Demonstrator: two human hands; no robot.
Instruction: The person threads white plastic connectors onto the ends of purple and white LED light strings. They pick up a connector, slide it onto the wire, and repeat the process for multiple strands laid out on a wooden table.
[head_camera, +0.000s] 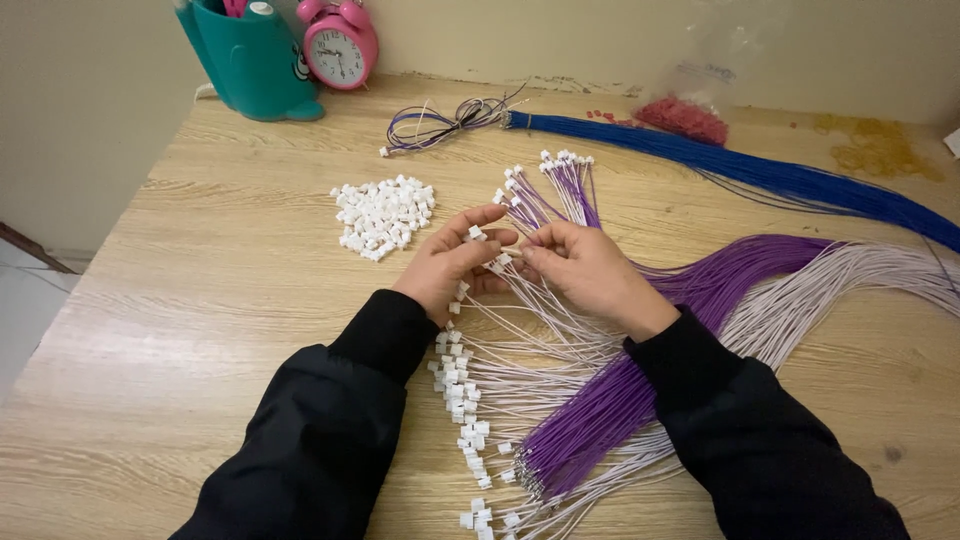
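At the upper left of the frame a teal holder (252, 60) stands on my table (200, 300), with a pink alarm clock (340, 42) just beside it. Right of those, a heap of loose white connectors (383, 215) lies in the upper middle, and a small looped bundle of mixed wires (445, 122) rests above it. My left hand (450, 262) pinches one white connector (476, 233) between thumb and forefinger, fingers drawn close. My right hand (590, 268) meets it at the centre of the frame, fingertips nipped on a thin pale wire (545, 315); that wire is fine and whitish-lilac, and its long axis runs from my fingertips down and to the right, its tip pointing toward the connector. Below my hands finished wires with white plugs (462, 390) fan out to the lower middle, crossed by a purple wire bundle (620, 390). At the upper right lie a long blue wire bundle (760, 175) and a clear bag of red pieces (685, 115).
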